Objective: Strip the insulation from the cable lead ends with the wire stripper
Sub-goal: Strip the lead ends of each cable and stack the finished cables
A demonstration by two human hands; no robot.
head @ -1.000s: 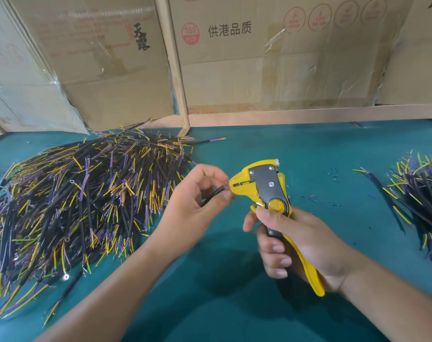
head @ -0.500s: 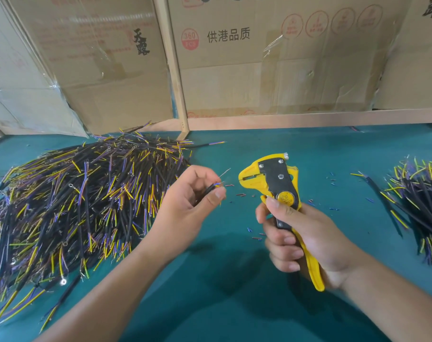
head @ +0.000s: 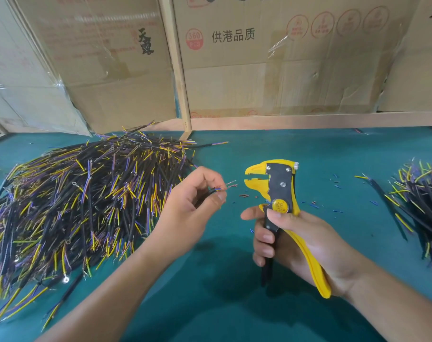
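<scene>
At twelve o'clock from me stand brown cardboard boxes (head: 271, 70) with printed Chinese letters, and clear plastic film (head: 19, 99) covers the ones at ten o'clock. A pale wooden post (head: 177, 70) rises between them from the green table (head: 308, 149).

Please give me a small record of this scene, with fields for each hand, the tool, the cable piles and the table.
left hand: pinches a cable, bare lead ends pointing at the tool
right hand: grips the wire stripper by its handles
stripper head: apart from the cable ends
large cable pile: left on the table
small cable pile: right edge
table: teal, insulation bits scattered
</scene>
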